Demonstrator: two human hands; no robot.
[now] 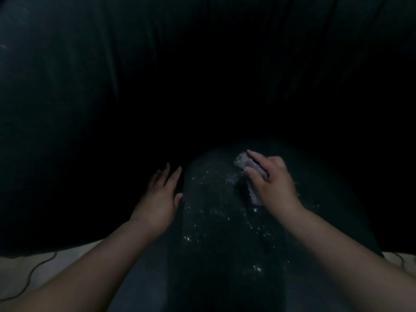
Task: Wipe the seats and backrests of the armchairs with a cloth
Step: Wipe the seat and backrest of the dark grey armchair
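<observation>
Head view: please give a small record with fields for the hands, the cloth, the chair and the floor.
right hand: right hand presses the cloth on the seat
left hand: left hand open, fingers straight, at the seat's left edge
seat: dark seat with pale specks
surroundings: very dark, details unclear
floor: pale floor with a thin cable

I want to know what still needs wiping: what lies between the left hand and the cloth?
In the head view, only dark seat surface dotted with pale specks lies between the left hand and the cloth under the right hand.
</observation>
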